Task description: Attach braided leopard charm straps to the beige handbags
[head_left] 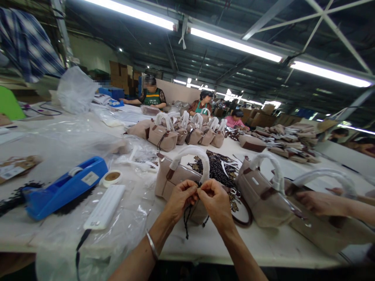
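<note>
A beige handbag (pixel 165 177) with a plastic-wrapped handle (pixel 202 154) stands on the table in front of me. My left hand (pixel 183 197) and my right hand (pixel 215 199) meet at its near side, fingertips pinched together on a dark braided cord (pixel 186 222). The cord's ends hang below my fingers; the part between the fingertips is mostly hidden. Behind the bag lies a pile of black and gold patterned pieces (pixel 216 166). A brown strap (pixel 246 216) curves on the table to the right of my right hand.
To the left are a blue tape dispenser (pixel 70 187), a tape roll (pixel 112 177) and a white power bank (pixel 105 207) on plastic sheets. Another person's hand (pixel 319 203) touches bags at the right. Several wrapped-handle bags (pixel 164 136) stand farther back, with people beyond.
</note>
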A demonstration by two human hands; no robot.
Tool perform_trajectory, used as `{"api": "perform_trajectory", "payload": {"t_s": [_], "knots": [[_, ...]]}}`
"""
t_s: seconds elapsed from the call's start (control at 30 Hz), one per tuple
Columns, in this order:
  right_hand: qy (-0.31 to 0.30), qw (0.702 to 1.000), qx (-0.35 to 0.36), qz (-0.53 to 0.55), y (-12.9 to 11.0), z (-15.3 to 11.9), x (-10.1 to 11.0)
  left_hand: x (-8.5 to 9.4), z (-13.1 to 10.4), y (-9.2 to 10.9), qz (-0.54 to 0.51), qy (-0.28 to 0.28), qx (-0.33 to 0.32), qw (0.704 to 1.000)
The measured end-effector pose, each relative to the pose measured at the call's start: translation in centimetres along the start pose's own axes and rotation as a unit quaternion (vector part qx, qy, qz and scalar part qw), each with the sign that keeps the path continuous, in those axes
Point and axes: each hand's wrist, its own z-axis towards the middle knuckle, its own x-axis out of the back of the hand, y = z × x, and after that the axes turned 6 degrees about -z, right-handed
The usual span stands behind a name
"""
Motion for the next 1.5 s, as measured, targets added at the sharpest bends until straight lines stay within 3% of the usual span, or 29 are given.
{"api": "perform_trajectory", "payload": {"t_s": [0.73, 0.83, 1.03, 1.2, 1.37, 1.5], "knots": [[-0.007, 1.000, -0.008, -0.001, -0.1, 0.1, -0.2, 0.3, 0.0, 0.0, -0.042, -0.025, 0.038, 0.998], [-0.002, 1.000, -0.008, -0.008, -0.2, 0.1, -0.3, 0.0, 0.0, 0.1, -0.006, -0.024, 0.014, 1.000], [0.013, 1.000, -0.017, -0.009, -0.4, -0.1, -0.3, -0.4, -0.1, 0.1, 0.145, 0.032, -0.111, 0.983], [-0.034, 0.997, -0.044, 0.055, -0.4, 0.1, -0.1, -0.1, 0.0, -0.2, 0.116, 0.027, -0.103, 0.988], [-0.008, 0.997, -0.054, 0.047, -0.2, 0.3, -0.2, -0.2, 0.1, -0.4, 0.100, 0.022, -0.090, 0.991], [-0.004, 0.994, -0.075, 0.081, 0.2, 0.2, -0.9, -0.1, 0.3, -1.0, 0.135, 0.052, -0.127, 0.981]]}}
